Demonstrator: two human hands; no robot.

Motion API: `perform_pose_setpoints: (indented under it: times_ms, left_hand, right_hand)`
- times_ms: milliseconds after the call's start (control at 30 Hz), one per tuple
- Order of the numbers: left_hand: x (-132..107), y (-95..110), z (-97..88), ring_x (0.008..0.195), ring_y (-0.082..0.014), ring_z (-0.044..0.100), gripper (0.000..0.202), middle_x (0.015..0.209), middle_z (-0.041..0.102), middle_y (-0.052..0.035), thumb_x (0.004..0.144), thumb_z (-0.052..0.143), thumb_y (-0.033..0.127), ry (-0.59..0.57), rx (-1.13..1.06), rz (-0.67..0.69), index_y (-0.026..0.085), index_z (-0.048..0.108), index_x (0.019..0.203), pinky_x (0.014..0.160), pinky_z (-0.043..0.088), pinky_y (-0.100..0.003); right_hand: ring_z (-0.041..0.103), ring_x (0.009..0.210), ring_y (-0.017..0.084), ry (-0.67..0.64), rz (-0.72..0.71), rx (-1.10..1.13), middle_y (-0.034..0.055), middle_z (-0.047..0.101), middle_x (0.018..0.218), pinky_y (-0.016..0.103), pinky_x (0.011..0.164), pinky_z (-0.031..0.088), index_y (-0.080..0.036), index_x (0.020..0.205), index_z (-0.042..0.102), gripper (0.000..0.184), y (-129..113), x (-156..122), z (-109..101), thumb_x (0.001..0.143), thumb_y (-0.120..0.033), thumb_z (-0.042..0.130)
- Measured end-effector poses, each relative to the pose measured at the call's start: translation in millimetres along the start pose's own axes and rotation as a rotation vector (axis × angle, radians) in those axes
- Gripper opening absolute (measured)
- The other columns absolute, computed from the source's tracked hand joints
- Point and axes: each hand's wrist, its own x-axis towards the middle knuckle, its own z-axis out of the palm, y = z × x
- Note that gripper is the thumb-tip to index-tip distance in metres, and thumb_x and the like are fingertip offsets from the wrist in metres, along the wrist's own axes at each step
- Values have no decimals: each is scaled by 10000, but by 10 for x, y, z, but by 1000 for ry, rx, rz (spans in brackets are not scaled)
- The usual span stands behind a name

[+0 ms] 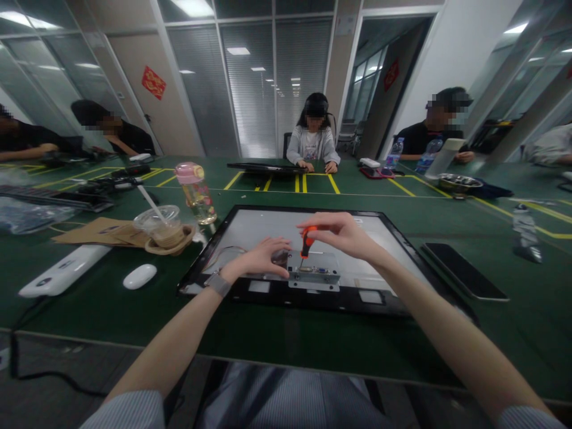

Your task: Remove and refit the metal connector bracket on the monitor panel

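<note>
A screwdriver [307, 243] with an orange and black handle is in my right hand [344, 234], gripped at the top by the fingertips. It stands nearly upright, its shaft reaching down to a silver metal bracket [333, 280] with a row of ports, including a blue one. Beside the bracket's left end is my left hand [261, 260], fingers stretched and thumb apart; whether it presses on the metal I cannot tell. Under both hands lies a flat display panel [263, 221], pale grey back up with a black frame. Thin wires [223, 255] run over its left side.
Left of the panel are a pink-lidded bottle [196, 193], a plastic cup [163, 223] in a cardboard holder, a white oval case [140, 276] and a white power strip [67, 271]. A black phone [462, 271] lies right. Several people sit around the green table [250, 333].
</note>
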Motion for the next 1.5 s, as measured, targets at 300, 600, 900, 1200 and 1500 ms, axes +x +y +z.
perform_pose_setpoints:
  times_ms: [300,600,900,1200,1500]
  left_hand:
    - [11,-39,18,1499,-328,268,758,1573,398,-68,704,770,631,11,-16,15,276,560,1339,1253,86,-522]
    - [11,-44,33,1480,-324,307,752,1566,407,-83,699,796,592,21,-8,18,254,566,1330,1247,108,-513]
    - [14,-93,44,1479,-311,309,735,1559,419,-72,704,784,607,32,-19,55,262,573,1317,1246,132,-487]
    - [34,-120,54,1494,-334,275,788,1575,394,-77,697,756,664,12,-7,26,283,548,1355,1248,101,-530]
    - [7,-54,23,1474,-325,312,736,1552,428,-73,705,779,617,29,-22,35,268,575,1321,1244,138,-509]
  right_hand:
    - [658,1105,226,-89,46,58,88,728,1188,426,982,491,-225,1262,683,327,-50,-8,-36,1007,-304,495]
    - [653,836,194,129,-60,-23,54,699,887,377,812,531,-229,973,788,190,86,15,102,908,-357,664]
    - [681,942,211,-37,31,165,68,736,997,384,855,547,-232,1103,760,246,3,-4,27,926,-355,641]
    - [663,1023,214,17,13,115,92,717,1158,425,928,517,-241,1290,660,356,116,3,105,1005,-373,491]
    - [653,918,200,102,-30,61,62,718,959,391,874,521,-243,1033,774,224,100,19,125,922,-379,636]
